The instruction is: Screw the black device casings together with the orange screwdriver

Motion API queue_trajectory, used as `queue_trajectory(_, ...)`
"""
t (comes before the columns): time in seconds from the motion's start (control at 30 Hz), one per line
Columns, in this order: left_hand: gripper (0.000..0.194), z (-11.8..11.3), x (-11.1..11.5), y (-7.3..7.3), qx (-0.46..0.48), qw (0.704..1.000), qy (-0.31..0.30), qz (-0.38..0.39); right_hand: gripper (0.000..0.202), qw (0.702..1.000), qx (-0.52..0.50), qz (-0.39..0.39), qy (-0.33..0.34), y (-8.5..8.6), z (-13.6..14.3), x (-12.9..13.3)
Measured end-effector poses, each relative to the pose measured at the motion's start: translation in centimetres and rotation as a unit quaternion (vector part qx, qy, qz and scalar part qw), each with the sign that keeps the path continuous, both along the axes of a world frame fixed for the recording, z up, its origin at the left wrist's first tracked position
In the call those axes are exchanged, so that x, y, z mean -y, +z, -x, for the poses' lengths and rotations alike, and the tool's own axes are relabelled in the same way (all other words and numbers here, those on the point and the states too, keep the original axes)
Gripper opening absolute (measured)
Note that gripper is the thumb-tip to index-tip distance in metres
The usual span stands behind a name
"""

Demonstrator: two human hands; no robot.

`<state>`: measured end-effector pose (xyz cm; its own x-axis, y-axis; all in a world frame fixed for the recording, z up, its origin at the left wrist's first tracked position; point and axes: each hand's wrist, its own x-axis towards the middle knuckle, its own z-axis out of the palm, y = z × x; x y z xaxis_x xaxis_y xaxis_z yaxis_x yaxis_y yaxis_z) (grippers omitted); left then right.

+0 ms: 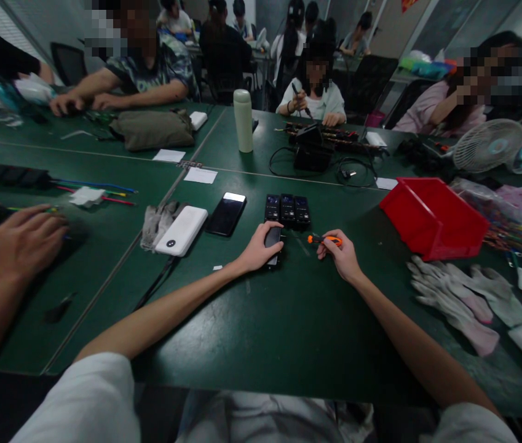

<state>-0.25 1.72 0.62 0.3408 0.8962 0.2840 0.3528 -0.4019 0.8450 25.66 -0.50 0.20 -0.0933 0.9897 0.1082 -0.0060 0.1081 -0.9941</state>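
Note:
My left hand (pixel 261 247) is wrapped round a small black device (pixel 272 237) on the green table (pixel 242 326), its fingers over the top and side. Just beyond stand three similar black modules (pixel 288 209) side by side, with small labels or screens on top. To the right, my right hand (pixel 341 255) grips an orange and black screwdriver (pixel 329 240), its tip end pointing left toward the device, with a gap between them. A black phone (pixel 227 214) and a white power bank (pixel 182 231) lie left of the modules.
A red bin (pixel 435 218) and gloves (pixel 454 295) are on the right. A pale green bottle (pixel 243 121) stands behind the modules, near a black case with cables (pixel 313 154). Another person's hand (pixel 30 240) works at the left; more people sit across the table.

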Motion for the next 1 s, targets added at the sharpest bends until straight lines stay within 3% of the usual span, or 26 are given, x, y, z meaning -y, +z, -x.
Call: queue_trajectory(1.0, 0.041, 0.00, -0.14, -0.19, 0.005, 1.000, -0.002, -0.001, 0.025, 1.000, -0.006, 0.001, 0.005, -0.13, -0.07, -0.07)
